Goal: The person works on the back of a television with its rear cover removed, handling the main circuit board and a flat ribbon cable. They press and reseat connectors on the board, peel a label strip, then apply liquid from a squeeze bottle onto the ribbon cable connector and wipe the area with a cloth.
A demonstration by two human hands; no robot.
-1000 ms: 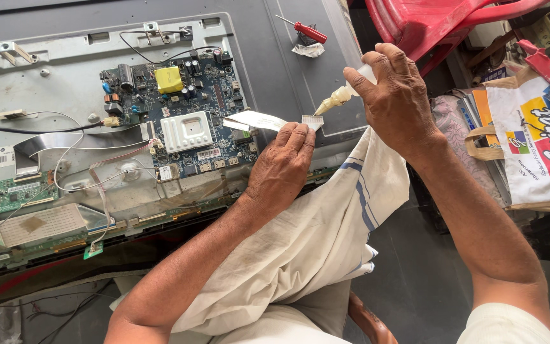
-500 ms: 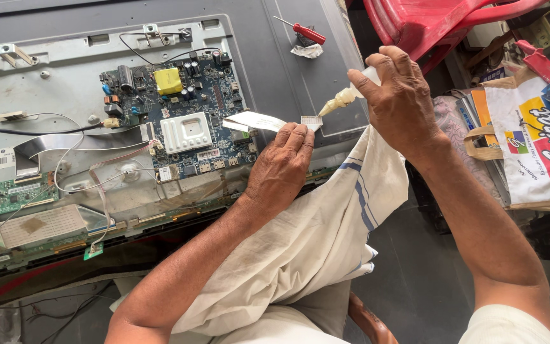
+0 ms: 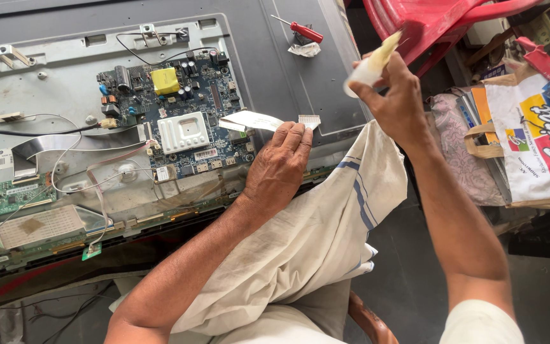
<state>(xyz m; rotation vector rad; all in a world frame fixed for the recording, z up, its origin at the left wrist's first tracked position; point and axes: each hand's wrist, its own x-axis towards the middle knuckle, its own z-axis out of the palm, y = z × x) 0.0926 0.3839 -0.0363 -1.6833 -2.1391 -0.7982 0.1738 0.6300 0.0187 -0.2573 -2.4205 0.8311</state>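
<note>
An opened flat-screen set lies face down, its grey metal back panel (image 3: pixel 46 83) showing a blue circuit board (image 3: pixel 173 114). A white flat ribbon cable (image 3: pixel 253 121) runs from the board to the right. My left hand (image 3: pixel 278 169) rests palm down on the panel, fingertips pinning the free end of that cable. My right hand (image 3: pixel 386 95) is raised above the panel's right edge, gripping a small white tube with a yellowish nozzle (image 3: pixel 373 60) that points up and away from the cable.
A red-handled screwdriver (image 3: pixel 300 28) and a crumpled scrap lie at the panel's top right. A green board (image 3: pixel 1 197) and loose wires sit at left. A white cloth (image 3: pixel 313 242) covers my lap. A red plastic chair (image 3: pixel 428 22) and printed bags (image 3: pixel 529 140) stand to the right.
My right hand has lifted the tube up and to the right, away from the ribbon cable's end. My left hand has stayed on the cable.
</note>
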